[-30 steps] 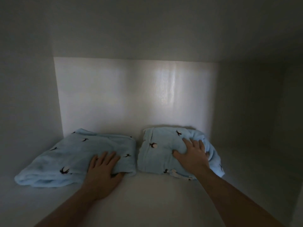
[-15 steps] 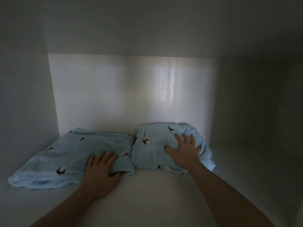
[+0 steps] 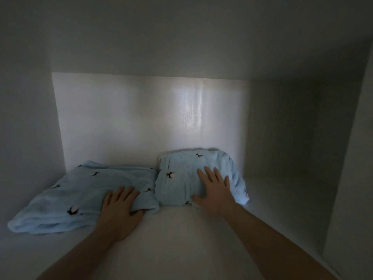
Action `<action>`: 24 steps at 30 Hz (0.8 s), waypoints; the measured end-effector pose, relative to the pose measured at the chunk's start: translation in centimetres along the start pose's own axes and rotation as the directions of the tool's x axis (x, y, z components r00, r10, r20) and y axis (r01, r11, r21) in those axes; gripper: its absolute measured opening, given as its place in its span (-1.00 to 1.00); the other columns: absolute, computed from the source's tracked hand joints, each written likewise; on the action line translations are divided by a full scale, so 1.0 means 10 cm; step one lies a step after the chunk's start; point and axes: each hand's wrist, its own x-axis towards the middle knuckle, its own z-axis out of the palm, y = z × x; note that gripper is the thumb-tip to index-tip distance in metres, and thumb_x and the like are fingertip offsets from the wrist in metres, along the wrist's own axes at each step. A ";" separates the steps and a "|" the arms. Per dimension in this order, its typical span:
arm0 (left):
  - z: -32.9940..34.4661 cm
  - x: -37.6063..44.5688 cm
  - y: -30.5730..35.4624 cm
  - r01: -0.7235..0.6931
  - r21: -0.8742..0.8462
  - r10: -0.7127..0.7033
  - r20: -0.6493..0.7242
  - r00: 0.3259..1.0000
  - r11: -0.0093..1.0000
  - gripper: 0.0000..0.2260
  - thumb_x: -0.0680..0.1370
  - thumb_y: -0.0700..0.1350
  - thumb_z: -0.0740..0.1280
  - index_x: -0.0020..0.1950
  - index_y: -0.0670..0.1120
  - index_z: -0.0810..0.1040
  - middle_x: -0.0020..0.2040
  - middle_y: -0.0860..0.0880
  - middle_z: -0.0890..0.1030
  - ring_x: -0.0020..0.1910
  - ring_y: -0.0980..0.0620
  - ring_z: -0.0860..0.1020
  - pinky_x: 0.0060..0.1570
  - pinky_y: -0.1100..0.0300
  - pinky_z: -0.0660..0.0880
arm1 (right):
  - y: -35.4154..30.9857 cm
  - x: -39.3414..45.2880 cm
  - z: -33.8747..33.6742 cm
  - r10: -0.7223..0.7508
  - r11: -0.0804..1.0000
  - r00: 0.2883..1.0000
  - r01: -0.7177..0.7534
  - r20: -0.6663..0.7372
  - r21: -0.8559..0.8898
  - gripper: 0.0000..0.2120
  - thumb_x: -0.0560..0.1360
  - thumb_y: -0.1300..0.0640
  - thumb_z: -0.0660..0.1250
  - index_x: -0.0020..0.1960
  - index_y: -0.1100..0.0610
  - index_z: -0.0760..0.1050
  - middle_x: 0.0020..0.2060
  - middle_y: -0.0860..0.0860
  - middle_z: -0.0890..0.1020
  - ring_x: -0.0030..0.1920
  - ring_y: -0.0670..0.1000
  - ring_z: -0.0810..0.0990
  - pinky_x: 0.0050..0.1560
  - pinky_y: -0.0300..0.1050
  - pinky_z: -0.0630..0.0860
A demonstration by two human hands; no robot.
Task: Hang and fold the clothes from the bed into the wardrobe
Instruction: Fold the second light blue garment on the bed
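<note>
Both folded pale-blue garments sit side by side, touching, at the back of the wardrobe shelf (image 3: 181, 235): our left hand (image 3: 119, 213) rests fingers-extended on the left garment (image 3: 80, 195), and our right hand (image 3: 214, 193) lies flat on the right garment (image 3: 181, 178). Neither hand grips anything, though in this dim light the left thumb may be tucked under the hem. Risk, we judge: dragging the palms on withdrawal could pull the fleece forward and undo the folds.

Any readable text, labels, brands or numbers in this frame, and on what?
None can be read.
The two folded light-blue garments carry only small dark printed motifs, no letters.
The white wardrobe shelf and back wall show no label or sign.
</note>
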 end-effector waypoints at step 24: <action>-0.61 -0.85 0.76 -0.355 -0.350 0.384 0.016 0.923 0.867 -0.34 0.51 0.11 0.30 0.60 0.01 0.27 0.61 -0.04 0.28 0.60 -0.06 0.19 0.60 -0.06 -0.04 | -0.91 -2.49 -0.46 0.274 0.945 0.953 -0.292 0.132 0.148 -0.45 0.55 -0.29 0.25 0.51 -0.19 0.33 0.60 -0.10 0.22 0.57 -0.06 0.23 0.61 0.09 0.01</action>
